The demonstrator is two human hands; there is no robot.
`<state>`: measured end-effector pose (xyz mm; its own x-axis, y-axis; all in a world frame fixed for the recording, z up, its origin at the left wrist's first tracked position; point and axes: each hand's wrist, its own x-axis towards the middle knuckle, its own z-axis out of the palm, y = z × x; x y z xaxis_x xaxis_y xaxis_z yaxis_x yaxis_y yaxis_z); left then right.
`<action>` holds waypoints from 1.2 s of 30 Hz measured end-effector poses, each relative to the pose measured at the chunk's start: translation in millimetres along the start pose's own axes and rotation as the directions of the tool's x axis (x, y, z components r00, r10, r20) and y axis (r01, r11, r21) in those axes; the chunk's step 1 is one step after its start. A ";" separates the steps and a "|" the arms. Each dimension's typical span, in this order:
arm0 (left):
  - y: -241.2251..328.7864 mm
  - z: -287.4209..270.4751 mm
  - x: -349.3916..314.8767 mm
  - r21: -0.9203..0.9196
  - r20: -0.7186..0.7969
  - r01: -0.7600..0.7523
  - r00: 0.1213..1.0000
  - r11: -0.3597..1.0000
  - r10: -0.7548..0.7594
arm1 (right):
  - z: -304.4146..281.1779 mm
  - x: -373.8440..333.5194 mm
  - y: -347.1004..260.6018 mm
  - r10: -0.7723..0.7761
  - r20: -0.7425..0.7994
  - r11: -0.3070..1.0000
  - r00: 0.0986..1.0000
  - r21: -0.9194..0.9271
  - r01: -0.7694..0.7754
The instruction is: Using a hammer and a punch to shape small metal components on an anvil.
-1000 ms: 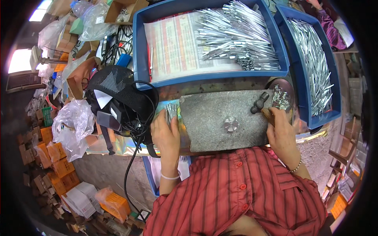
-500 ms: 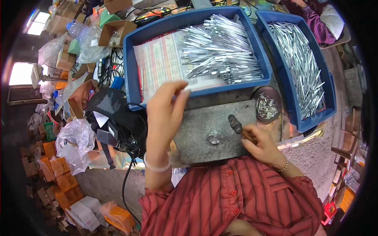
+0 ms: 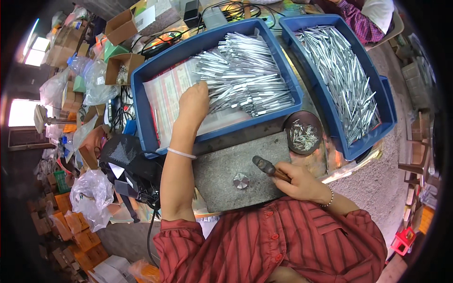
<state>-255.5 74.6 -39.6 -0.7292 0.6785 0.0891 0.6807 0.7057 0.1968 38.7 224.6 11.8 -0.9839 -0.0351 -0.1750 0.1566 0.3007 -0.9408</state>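
My left hand reaches over the near blue tray, its fingers closed at the left edge of a pile of thin silvery metal rods. Whatever is between those fingertips is hidden. In my right hand is a small hammer, gripped by its wooden handle, with the dark head above a grey metal slab. On that slab, left of the hammer head, sits a small round metal piece with lines across its top.
Beyond the slab's right corner stands a round dark dish of small metal pins. A second blue tray full of rods lies to the right. A black mesh bag and cables are at left. Another person's sleeve shows far right.
My left hand has moved from above the slab, forward to the rods in the tray, and its fingers have closed. My right hand still holds the hammer low. The whole view has shifted.
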 end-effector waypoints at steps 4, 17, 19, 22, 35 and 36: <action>2.6 -9.5 -3.0 0.080 0.029 -0.082 0.996 0.993 0.080 | -0.8 2.0 -1.2 -0.003 0.038 1.000 0.999 -0.023 0.004; 81.7 -126.0 -127.6 -0.774 -0.183 0.117 0.900 0.622 -0.396 | -44.4 7.7 21.5 -0.046 -0.535 0.959 0.844 -0.260 -0.113; 87.7 -129.1 -147.0 -0.629 -0.223 0.041 0.947 0.776 -0.231 | -48.8 12.9 29.9 -0.151 -0.554 0.896 0.819 -0.427 -0.123; 95.7 -130.9 -173.4 -0.602 -0.123 0.103 0.968 0.792 -0.220 | -47.7 15.5 34.6 -0.158 -0.572 0.885 0.805 -0.443 -0.142; 91.2 -100.4 -201.2 -0.579 -0.018 0.096 0.991 0.810 -0.130 | -45.3 14.7 64.4 -0.100 -0.512 0.796 0.853 -0.555 -0.240; 90.8 -93.6 -198.4 -0.581 -0.004 0.102 0.992 0.807 -0.127 | -45.6 15.1 67.6 -0.092 -0.509 0.796 0.856 -0.554 -0.244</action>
<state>-55.7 -15.0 52.0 -0.8102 0.5824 0.0669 0.4345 0.5201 0.7353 30.5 287.9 -41.3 -0.9003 0.4271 0.0840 0.3172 0.7759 -0.5452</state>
